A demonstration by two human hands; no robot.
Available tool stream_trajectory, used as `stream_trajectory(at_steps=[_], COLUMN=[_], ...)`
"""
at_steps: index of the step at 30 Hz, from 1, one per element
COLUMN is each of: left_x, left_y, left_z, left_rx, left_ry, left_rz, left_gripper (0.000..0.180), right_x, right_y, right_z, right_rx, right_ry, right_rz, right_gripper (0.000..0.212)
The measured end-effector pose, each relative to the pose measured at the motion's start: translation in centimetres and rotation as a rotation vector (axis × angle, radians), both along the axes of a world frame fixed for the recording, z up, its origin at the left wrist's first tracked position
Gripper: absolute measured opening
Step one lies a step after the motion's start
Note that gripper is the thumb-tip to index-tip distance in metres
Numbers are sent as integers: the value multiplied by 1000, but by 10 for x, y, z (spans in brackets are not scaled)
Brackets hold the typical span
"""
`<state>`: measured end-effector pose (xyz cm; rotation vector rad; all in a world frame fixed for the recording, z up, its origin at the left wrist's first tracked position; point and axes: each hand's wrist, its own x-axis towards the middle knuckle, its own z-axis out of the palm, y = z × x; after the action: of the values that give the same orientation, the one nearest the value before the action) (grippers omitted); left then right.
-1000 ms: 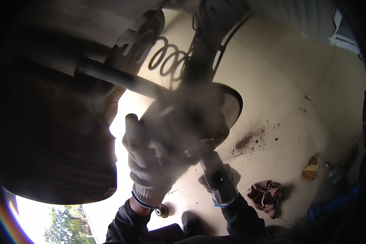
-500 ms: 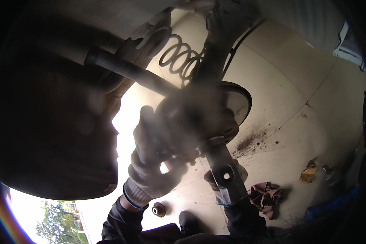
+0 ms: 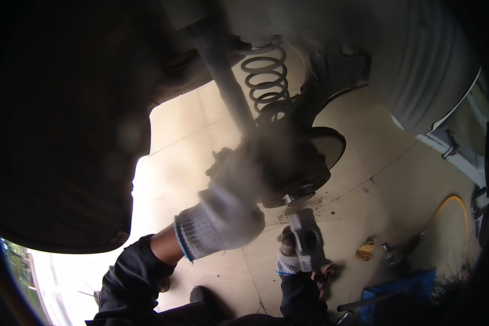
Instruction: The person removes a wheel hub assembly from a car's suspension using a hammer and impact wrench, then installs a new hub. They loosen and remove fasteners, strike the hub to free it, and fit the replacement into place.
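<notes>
Two gloved hands | left hand (image 3: 225,209) – wrapped over wheel hub (image 3: 301,163), below coil spring (image 3: 265,73) | right hand (image 3: 289,252) – fingers clamped on hammer (image 3: 305,236)

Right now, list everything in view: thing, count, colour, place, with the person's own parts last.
coil spring: one, grey, top centre under the car.
wheel hub assembly: one, dark, centre.
hammer: one, grey metal, below the hub.
car underbody: one, dark, left half.
hose: one, yellow, floor at right.
small block: one, yellow-brown, floor right of the hammer.
blue crate: one, lower right.
tiled floor: pale beige, stained below the hub.
left hand: white knit glove, on the hub.
right hand: gloved, holds the hammer.
</notes>
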<state>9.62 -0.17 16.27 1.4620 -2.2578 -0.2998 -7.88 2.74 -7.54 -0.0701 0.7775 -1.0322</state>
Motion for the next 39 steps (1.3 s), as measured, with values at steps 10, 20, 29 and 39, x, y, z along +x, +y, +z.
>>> stream_trajectory(at_steps=[10, 20, 29, 39], left_x=[20, 40, 53, 48], left_y=[-7, 0, -2, -5], left_z=[-67, -61, -42, -52], left_rx=[-320, -257, -82, -170], left_ry=[-179, 260, 50, 184], left_rz=[20, -96, -84, -64], left_gripper=[78, 86, 87, 89], right_x=[18, 7, 14, 21], right_y=[-1, 8, -10, -5], right_z=[29, 0, -50, 14], right_rx=[-676, -643, -750, -723], right_ry=[609, 943, 937, 1082], right_rz=[-490, -555, -693, -657], right_gripper=[25, 32, 52, 39])
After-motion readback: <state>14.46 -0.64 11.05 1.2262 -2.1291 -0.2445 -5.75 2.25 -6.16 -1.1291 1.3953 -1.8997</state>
